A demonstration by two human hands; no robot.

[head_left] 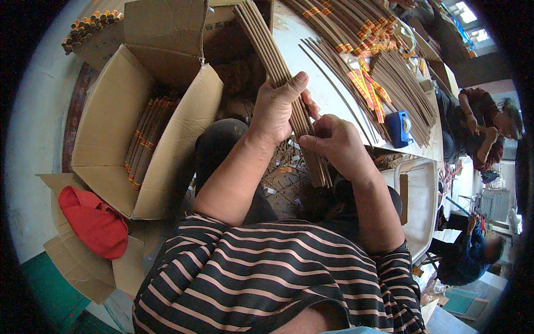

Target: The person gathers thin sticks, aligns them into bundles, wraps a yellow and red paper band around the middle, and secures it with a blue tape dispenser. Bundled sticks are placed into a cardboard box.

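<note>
A bundle of long brown incense sticks (267, 42) slants across the middle, its lower ends above my lap. My left hand (276, 107) is wrapped round it at mid-length, thumb on top. Lower down, my right hand (338, 143) pinches the bundle's side between thumb and bent fingers. On the white table (320, 78) lie loose incense sticks (405, 83), with red-and-yellow paper strips (368, 92) across them. Banded bundles (345, 28) are piled farther back. A blue tape dispenser (398, 129) stands at the table's near edge.
At the left, an open cardboard box (103, 122) holds several banded bundles (149, 142). A red cloth (93, 221) lies on its flap. More bundles (92, 28) are stacked far left. A white chair (420, 200) stands at right. Two people (483, 128) sit farther right. Stick scraps litter the floor (286, 170).
</note>
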